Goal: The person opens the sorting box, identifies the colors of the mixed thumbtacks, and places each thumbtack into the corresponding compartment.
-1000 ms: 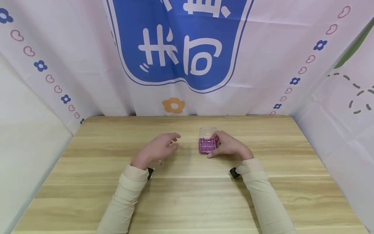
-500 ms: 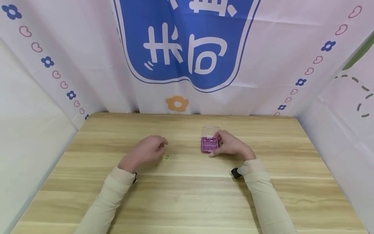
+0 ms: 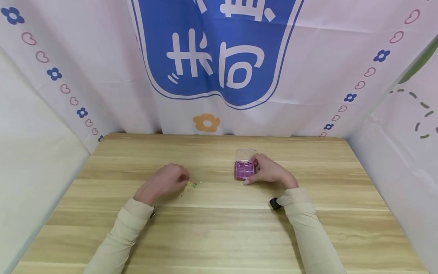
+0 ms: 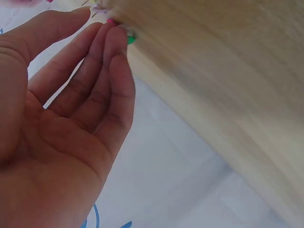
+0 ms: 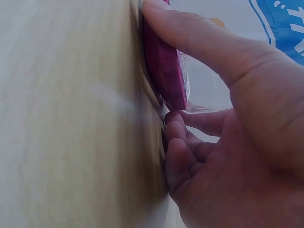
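A small purple pill box sits on the wooden table with its clear lid swung up at the back. Inside, thin walls divide it into several compartments. My right hand grips the box from the right, thumb along its front side and fingers at the back corner by the lid. To the left, my left hand hovers low beside a scatter of tiny coloured beads. In the left wrist view its fingers are gently bent and a gap shows between thumb and fingertips. A green bead shows just past them.
The wooden table ends at a hanging white cloth with a blue printed sign. White side panels stand to the left and right. One bead lies apart, toward the box.
My left hand has moved left and down, away from the box, to the beads, which it hid at first. My right hand stays on the box.
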Motion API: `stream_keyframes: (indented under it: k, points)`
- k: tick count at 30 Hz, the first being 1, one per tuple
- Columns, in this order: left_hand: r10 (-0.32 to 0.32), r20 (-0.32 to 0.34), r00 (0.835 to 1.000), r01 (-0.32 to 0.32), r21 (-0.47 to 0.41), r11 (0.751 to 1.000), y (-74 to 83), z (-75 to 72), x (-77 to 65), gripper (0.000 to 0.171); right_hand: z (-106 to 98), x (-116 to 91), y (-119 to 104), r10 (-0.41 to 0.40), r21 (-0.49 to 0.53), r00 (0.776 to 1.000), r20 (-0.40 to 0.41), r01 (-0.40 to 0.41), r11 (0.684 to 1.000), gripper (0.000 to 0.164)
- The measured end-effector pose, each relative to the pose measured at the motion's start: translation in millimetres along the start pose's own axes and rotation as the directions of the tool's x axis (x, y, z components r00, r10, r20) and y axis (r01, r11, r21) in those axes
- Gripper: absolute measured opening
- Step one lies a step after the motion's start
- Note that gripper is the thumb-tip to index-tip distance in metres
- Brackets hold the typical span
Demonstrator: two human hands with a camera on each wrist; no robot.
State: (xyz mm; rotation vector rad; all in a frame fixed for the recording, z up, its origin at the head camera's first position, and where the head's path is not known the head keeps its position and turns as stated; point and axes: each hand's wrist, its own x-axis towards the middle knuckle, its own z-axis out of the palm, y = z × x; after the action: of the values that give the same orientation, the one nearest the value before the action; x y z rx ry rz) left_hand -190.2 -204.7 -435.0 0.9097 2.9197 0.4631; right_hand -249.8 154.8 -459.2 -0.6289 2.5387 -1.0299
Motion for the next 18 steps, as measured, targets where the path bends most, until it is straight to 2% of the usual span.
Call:
stream_keyframes:
  k: [3,7,10,18]
  points:
    - [0.013,0.002,1.000,-0.014,0.006,1.000,-1.2,2.5,0.8,0.021,0.8,0.2,0.2,0.002,0.008,1.000,0.004,-0.002,1.000,0.077]
    - [0.018,0.005,1.000,-0.018,-0.008,1.000,-1.2,5.9,2.0,0.016,0.9,-0.2,0.7,0.000,0.010,1.000,0.003,0.000,1.000,0.077]
    - [0.006,0.000,1.000,-0.006,-0.018,1.000,-0.2,7.3,3.0,0.012,-0.3,-0.4,-0.4,-0.011,0.019,1.000,-0.001,0.011,1.000,0.075]
    - [-0.024,-0.033,0.999,0.023,-0.038,0.999,0.1,8.4,4.1,0.021,0.3,2.8,2.1,-0.006,0.018,1.000,-0.004,0.006,1.000,0.076]
